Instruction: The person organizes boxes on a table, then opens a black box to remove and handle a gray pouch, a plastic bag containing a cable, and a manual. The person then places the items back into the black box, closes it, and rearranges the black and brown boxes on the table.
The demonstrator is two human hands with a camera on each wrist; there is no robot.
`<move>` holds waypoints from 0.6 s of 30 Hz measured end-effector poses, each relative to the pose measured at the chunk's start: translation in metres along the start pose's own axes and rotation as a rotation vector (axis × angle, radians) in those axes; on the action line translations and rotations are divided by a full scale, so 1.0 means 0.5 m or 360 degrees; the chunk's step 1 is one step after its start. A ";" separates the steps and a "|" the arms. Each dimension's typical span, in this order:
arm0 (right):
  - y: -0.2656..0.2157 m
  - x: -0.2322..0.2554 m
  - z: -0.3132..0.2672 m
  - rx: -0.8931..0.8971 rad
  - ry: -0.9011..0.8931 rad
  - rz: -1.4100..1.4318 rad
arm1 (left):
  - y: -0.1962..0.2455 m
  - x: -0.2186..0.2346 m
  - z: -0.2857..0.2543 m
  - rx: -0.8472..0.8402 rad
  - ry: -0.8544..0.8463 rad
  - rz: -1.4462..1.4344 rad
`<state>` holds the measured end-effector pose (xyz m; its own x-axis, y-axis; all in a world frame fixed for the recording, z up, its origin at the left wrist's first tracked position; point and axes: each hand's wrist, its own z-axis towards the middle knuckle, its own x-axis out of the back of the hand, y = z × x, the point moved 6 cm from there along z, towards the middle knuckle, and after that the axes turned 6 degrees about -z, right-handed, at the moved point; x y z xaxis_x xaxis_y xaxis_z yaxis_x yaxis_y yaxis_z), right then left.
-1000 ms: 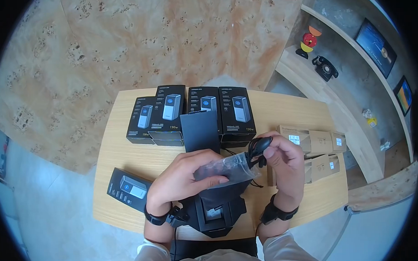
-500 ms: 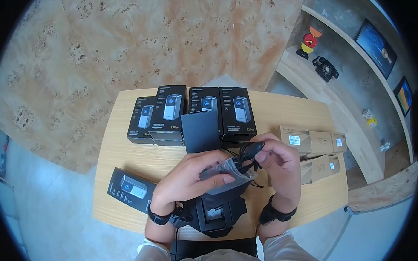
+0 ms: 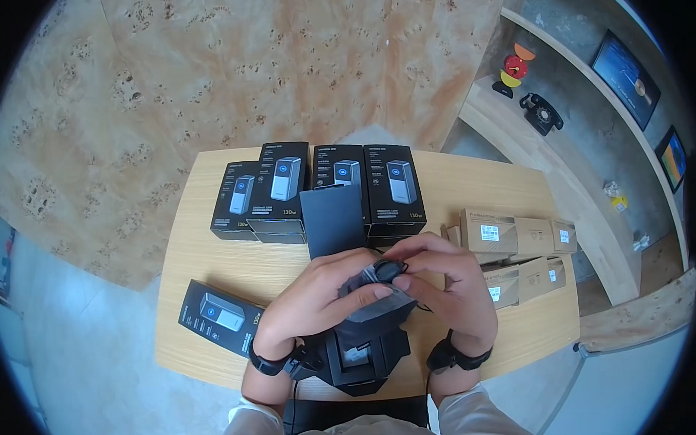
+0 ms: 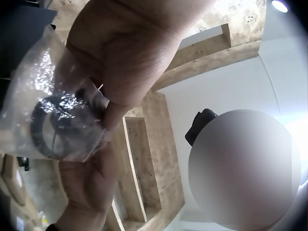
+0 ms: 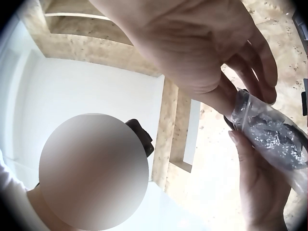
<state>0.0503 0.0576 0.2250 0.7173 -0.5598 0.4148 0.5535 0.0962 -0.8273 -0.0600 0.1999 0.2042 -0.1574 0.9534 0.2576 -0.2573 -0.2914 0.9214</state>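
A clear plastic bag (image 4: 53, 106) with a dark coiled cable inside is gripped by the left hand (image 3: 320, 294), thumb in front. At the bag's mouth the right hand (image 3: 450, 283) pinches the black cable end (image 3: 388, 270). In the right wrist view both hands meet at the opening of the bag (image 5: 274, 134), most of the cable lying within it. Beneath the hands stands an opened black box (image 3: 356, 358) with a small pale item in its inner compartment. Behind the left fingers rises a dark upright flap (image 3: 333, 218).
Black printed boxes (image 3: 394, 187) line the table's back. One more black box (image 3: 220, 317) lies at the left. Several brown cartons (image 3: 490, 234) are stacked at the right of the wooden table (image 3: 188, 261). Shelves at the right hold a black telephone (image 3: 541, 114).
The right hand has moved left and down to the bag's mouth, and the cable end it holds has gone from outside the bag to its opening. The left hand has shifted slightly.
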 end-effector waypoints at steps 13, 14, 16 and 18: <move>-0.002 0.011 -0.004 0.0010 0.0101 0.0003 | 0.008 0.010 -0.004 0.0008 0.0009 -0.0019; -0.004 0.010 -0.004 0.0031 0.0068 -0.0031 | 0.011 0.009 -0.003 0.0016 0.0001 0.0007; -0.005 0.009 -0.005 0.0051 0.0056 -0.0071 | 0.012 0.007 -0.003 0.0024 -0.0008 0.0033; -0.006 0.008 -0.006 0.0073 0.0044 -0.0111 | 0.013 0.005 -0.003 0.0008 -0.0003 0.0029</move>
<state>0.0500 0.0529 0.2282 0.6647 -0.5890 0.4597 0.6209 0.0933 -0.7783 -0.0632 0.2005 0.2103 -0.1599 0.9480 0.2751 -0.2495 -0.3084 0.9179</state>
